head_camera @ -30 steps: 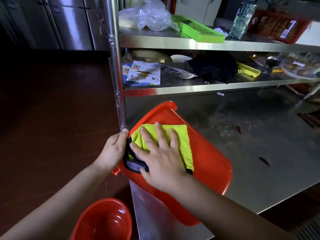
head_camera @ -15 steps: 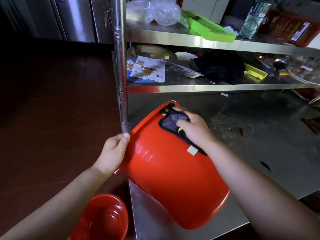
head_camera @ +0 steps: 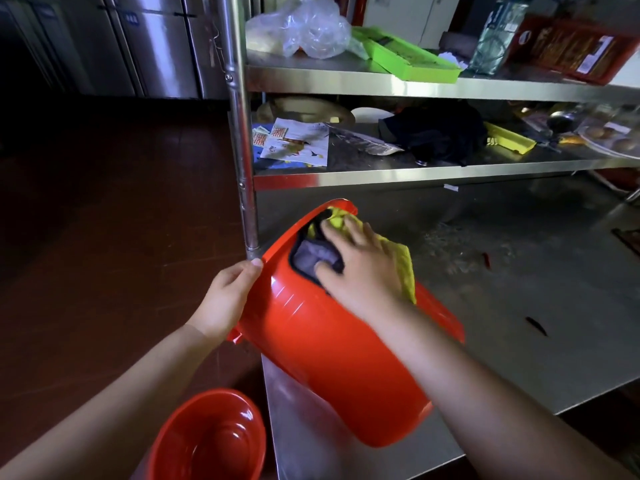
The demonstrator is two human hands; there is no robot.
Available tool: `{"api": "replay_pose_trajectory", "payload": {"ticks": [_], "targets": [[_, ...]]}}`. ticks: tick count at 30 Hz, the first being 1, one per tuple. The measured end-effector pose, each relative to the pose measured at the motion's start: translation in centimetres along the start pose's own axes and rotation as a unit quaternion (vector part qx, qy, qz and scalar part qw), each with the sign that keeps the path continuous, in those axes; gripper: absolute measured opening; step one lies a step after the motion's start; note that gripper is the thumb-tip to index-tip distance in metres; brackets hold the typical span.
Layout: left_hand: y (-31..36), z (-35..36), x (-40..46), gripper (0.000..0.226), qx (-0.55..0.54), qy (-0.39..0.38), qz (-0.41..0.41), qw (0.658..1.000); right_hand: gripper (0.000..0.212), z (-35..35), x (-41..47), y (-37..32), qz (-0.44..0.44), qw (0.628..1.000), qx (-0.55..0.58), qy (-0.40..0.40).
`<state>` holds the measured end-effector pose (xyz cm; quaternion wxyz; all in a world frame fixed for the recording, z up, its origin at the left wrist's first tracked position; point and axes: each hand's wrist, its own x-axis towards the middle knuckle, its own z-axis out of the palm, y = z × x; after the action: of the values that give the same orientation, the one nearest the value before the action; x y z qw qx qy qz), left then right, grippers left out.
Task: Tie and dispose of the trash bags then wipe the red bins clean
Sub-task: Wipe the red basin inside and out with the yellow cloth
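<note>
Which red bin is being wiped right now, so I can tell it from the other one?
Start at the steel table under the shelving. The red bin being wiped lies tipped on the table's near left corner, left hand gripping its rim, right hand pressing a yellow cloth on it. The other red bin stands lower, beside the table, untouched.

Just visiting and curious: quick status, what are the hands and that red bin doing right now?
Left hand grips red bin rim. Right hand presses yellow-grey cloth on tilted bin's side, on steel table. Second red bin on floor. Nothing blocking.

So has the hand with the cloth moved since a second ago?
Yes. The right hand with the cloth has slid up the red bin toward the shelf post.
</note>
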<state>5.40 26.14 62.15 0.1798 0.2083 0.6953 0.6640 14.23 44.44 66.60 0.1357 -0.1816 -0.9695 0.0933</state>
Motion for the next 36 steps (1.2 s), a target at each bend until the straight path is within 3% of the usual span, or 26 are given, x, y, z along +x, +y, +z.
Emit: {"api": "replay_pose_trajectory", "payload": {"ticks": [3, 7, 11, 17, 23, 28, 32, 36], "targets": [[1.8, 1.1, 2.2, 0.033, 0.032, 0.014, 0.025, 0.999, 0.078, 1.1, -3.3, -2.2, -0.060, 0.995, -0.081, 0.006], [4.1, 2.3, 5.1, 0.035, 0.153, -0.013, -0.011, 0.988, 0.064, 1.8, -5.1, -3.6, -0.105, 0.989, -0.101, 0.028], [4.4, 3.1, 5.5, 0.050, 0.230, 0.035, 0.002, 0.973, 0.054, 1.0, -3.7, -2.1, -0.085, 0.995, -0.061, 0.006], [2.6, 1.3, 4.0, 0.071, 0.125, 0.025, 0.010, 0.992, 0.061, -0.2, 0.0, 0.2, -0.015, 0.997, 0.064, -0.043], [1.4, 0.1, 1.3, 0.073, 0.069, 0.035, 0.019, 0.997, 0.054, -0.4, 2.8, 0.9, 0.094, 0.972, 0.203, -0.075], [0.7, -0.1, -0.3, 0.044, 0.033, 0.056, 0.003, 0.998, 0.031, -0.7, 4.6, 1.4, 0.144, 0.934, 0.306, -0.116], [0.3, -0.1, -0.5, 0.037, 0.016, 0.055, -0.015, 0.998, 0.045, -0.8, 3.9, 0.9, 0.118, 0.951, 0.260, -0.121], [0.1, -0.1, 0.0, 0.036, 0.036, 0.052, -0.004, 0.998, 0.063, 0.1, -0.2, -1.0, -0.023, 0.998, 0.036, -0.035]]}}
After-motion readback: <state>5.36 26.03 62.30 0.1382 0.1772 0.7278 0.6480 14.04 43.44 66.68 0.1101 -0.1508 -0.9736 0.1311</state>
